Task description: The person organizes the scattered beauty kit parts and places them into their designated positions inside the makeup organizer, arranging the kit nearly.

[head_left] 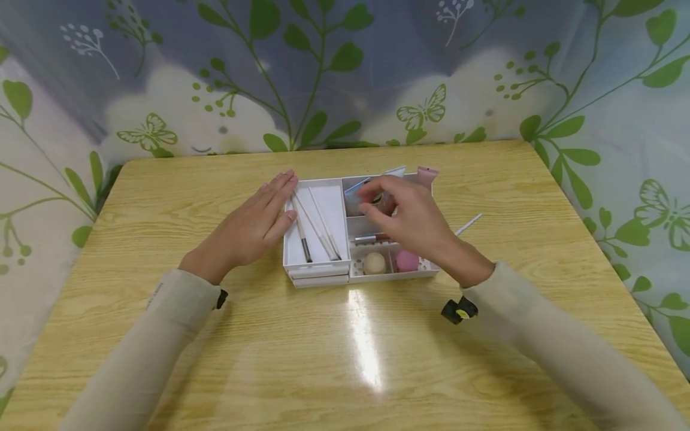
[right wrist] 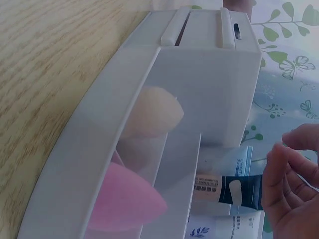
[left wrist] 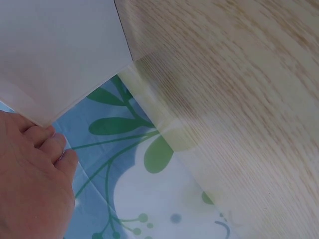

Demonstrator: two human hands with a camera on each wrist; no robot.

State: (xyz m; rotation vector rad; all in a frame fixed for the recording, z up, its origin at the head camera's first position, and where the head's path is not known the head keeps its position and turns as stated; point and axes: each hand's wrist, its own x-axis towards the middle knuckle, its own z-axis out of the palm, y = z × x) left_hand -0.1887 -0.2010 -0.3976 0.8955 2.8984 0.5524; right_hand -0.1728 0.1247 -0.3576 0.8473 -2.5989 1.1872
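A white makeup organizer [head_left: 316, 278] stands on the table. My left hand [head_left: 253, 221] lies along its left side with straight fingers, the fingertips at the back left corner. Several makeup brushes [head_left: 304, 239] lie in its left tray. My right hand [head_left: 412, 212] hovers over the back right compartments, thumb and index finger bent towards each other, nothing visible between them. In the right wrist view its fingers [right wrist: 280, 172] are right at the dark end of a foundation tube [right wrist: 219, 189], which stands among other tubes [right wrist: 227, 226]. A beige makeup sponge [head_left: 374, 263] and a pink one [head_left: 406, 261] occupy the front compartments.
A pink tube [head_left: 427, 175] rises from the organizer's back right corner. A lip-gloss-like slim tube [head_left: 371, 239] lies in a middle compartment. A thin white stick [head_left: 468, 224] shows beside my right wrist. A printed curtain [head_left: 345, 78] hangs behind the wooden table [head_left: 259, 347].
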